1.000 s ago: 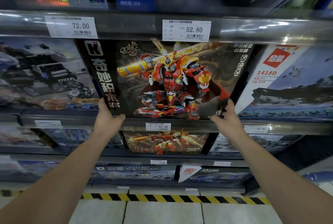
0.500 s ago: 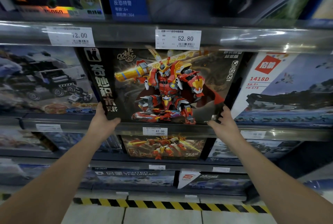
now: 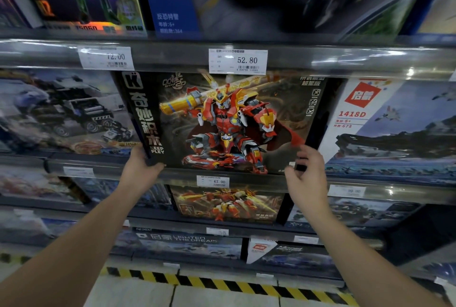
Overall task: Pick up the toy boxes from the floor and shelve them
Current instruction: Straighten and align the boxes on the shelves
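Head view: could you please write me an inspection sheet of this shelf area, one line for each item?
surface: shelf rail; the box's lower edge is at it, above price tag 67.00.
job's things: robot toy box, standing with its front facing out, between the truck box and the 1418D box.
clutter: nothing seen.
grips: left grip holds the box's lower left corner; right grip is at the lower right corner with loosely curled fingers, hold unclear.
cables: nothing seen.
surroundings: more boxed toys on the shelves above and below; yellow-black tape on the floor.
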